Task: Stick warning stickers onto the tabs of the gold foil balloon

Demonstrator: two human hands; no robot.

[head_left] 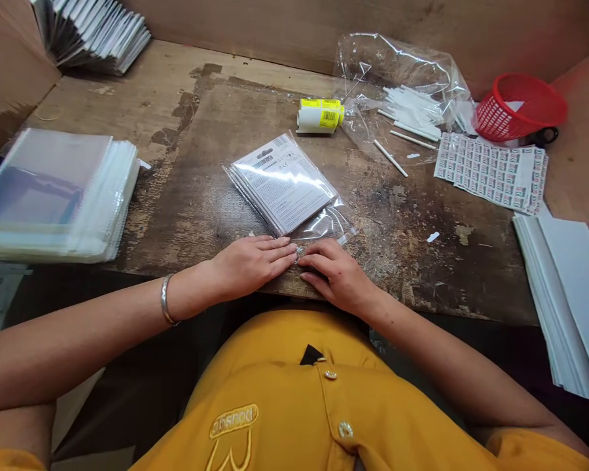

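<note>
A stack of flat printed packages (285, 183) in a clear plastic bag (331, 219) lies at a slant mid-table, its loose shiny film towards me. My left hand (255, 261) lies flat by the table's front edge, fingers stretched out and close together, just below the lower corner of the stack. Close to its fingertips is my right hand (338, 271), with its fingers bent and drawn together. Between the fingertips of both hands glints a small clear, crinkled bit (298, 250); whether it belongs to the bag I cannot tell.
Clear plastic sleeves (53, 196) are piled at left, booklet-like packs (95, 33) behind. Beyond the bag lies a yellow-and-white label roll (320, 116). To the right are white sticks (415, 108) in plastic, a red basket (517, 108), sticker sheets (493, 171) and white cards (564, 294).
</note>
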